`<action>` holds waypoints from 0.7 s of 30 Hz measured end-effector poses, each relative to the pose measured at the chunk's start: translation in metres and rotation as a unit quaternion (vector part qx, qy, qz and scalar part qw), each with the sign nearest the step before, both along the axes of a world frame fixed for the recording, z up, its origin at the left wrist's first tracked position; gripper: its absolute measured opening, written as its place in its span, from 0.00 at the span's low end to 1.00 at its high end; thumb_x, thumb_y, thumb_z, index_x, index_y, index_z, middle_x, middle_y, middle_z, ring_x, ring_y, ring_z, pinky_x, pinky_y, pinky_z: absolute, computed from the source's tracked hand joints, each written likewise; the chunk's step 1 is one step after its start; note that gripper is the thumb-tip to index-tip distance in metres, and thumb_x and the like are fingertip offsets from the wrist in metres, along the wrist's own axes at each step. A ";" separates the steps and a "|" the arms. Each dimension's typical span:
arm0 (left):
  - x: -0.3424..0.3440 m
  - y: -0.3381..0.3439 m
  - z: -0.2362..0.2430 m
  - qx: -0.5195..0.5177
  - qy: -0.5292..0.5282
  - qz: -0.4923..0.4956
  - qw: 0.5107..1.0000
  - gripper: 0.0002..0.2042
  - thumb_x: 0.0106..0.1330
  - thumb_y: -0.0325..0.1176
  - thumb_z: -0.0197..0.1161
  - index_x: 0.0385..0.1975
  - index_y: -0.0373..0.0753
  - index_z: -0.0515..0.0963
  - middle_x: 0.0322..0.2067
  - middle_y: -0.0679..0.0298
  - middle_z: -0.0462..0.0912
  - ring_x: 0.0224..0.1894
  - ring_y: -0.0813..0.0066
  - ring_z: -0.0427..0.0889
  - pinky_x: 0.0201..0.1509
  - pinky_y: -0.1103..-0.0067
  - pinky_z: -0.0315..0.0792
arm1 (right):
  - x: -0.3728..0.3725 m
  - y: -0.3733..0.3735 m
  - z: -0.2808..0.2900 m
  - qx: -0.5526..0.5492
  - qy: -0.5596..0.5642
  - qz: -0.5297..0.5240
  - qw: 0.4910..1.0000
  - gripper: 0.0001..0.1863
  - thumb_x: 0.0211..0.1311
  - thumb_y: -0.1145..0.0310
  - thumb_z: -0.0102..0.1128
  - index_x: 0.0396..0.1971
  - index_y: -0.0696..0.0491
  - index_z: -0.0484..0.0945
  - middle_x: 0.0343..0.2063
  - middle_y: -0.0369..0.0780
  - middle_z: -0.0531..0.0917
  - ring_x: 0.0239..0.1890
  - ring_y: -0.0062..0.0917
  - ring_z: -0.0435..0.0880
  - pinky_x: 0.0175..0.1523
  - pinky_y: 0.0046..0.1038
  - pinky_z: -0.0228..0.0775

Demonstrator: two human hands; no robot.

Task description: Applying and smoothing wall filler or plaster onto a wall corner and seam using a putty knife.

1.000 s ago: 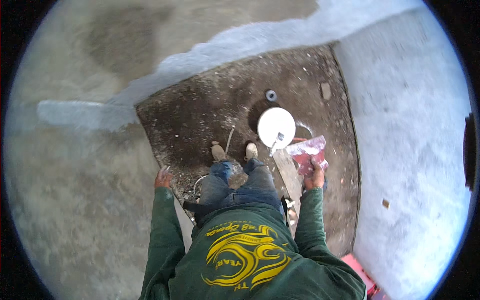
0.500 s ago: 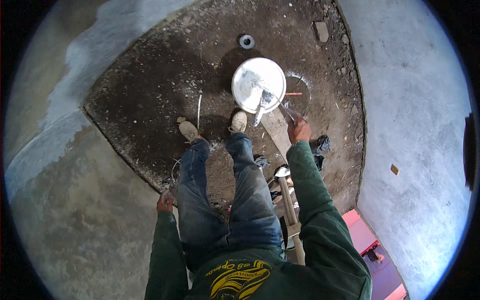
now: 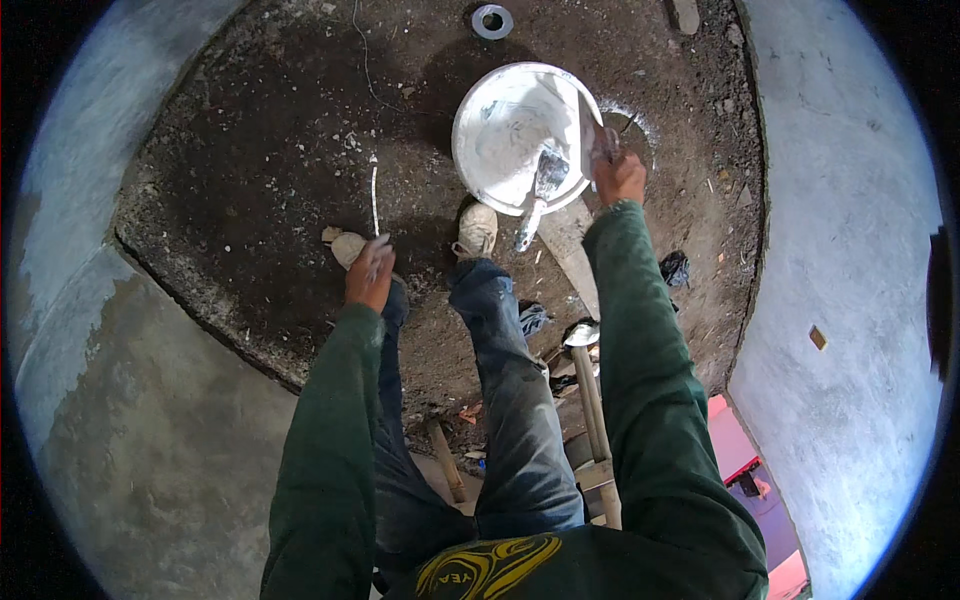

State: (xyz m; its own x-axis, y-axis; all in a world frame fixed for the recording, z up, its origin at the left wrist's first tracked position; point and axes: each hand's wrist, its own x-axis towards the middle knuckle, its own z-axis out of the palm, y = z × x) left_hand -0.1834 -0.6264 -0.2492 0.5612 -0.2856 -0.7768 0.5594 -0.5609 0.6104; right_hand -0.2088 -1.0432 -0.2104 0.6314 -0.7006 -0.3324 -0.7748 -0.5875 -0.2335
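Note:
My right hand (image 3: 624,178) grips a flat plastering tool (image 3: 594,140), seen nearly edge-on, at the right rim of a white bucket (image 3: 484,188). White paste (image 3: 512,130) coats the inside of that bucket. A paint-smeared putty knife (image 3: 550,178) lies in it, its handle reaching over the near rim. My left hand (image 3: 370,270) hangs over my left shoe, below and left of the bucket; motion blurs its fingers, so I cannot tell whether it holds anything.
A grey ring (image 3: 492,22) lies beyond the bucket on the dirt floor (image 3: 250,160). A pale board (image 3: 570,260), wooden poles (image 3: 590,410) and crumpled black bags (image 3: 675,268) lie to the right. Plastered walls (image 3: 840,200) enclose both sides; pink surfaces show lower right.
The view has tilted toward the floor and bucket. My right hand has carried the flat tool up to the bucket's rim. My left hand has risen from beside my leg toward my feet.

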 end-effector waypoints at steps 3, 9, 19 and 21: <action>0.018 -0.036 -0.031 -0.004 0.018 0.007 1.000 0.31 0.68 0.57 0.54 0.64 0.43 0.66 0.61 0.52 0.70 0.64 0.55 0.68 0.68 0.60 0.63 | -0.011 0.010 0.015 0.031 -0.084 -0.006 0.996 0.18 0.53 0.62 0.59 0.41 0.56 0.81 0.36 0.55 0.83 0.39 0.48 0.83 0.44 0.41 0.74; 0.077 -0.111 -0.066 -0.013 -0.137 0.022 0.990 0.23 0.71 0.44 0.53 0.61 0.39 0.68 0.53 0.49 0.77 0.58 0.57 0.75 0.59 0.67 0.70 | -0.042 0.033 0.007 0.349 -0.272 -0.451 0.775 0.10 0.56 0.71 0.58 0.37 0.56 0.79 0.28 0.41 0.84 0.30 0.30 0.84 0.35 0.33 0.79; 0.093 -0.137 -0.052 -0.043 -0.127 -0.040 0.990 0.24 0.71 0.44 0.53 0.63 0.38 0.65 0.55 0.48 0.74 0.56 0.57 0.76 0.58 0.67 0.71 | 0.028 0.069 -0.036 0.335 -0.419 -0.639 0.551 0.15 0.66 0.73 0.44 0.47 0.68 0.68 0.46 0.53 0.76 0.49 0.42 0.79 0.55 0.42 0.79; 0.090 -0.141 -0.048 -0.018 -0.105 -0.045 0.993 0.26 0.71 0.44 0.52 0.64 0.38 0.63 0.57 0.46 0.73 0.57 0.55 0.75 0.59 0.66 0.70 | 0.025 0.063 -0.053 0.274 -0.422 -0.674 0.541 0.15 0.63 0.73 0.49 0.44 0.69 0.69 0.40 0.54 0.77 0.38 0.41 0.84 0.41 0.36 0.87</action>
State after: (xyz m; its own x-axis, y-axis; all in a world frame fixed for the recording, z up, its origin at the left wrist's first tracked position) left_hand -0.0931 -0.7674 -0.2974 0.6810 -0.3679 -0.6332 0.3650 -0.5790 0.7290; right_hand -0.1841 -0.9801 -0.2631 -0.2412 -0.6551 -0.7160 0.1059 0.7156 -0.6904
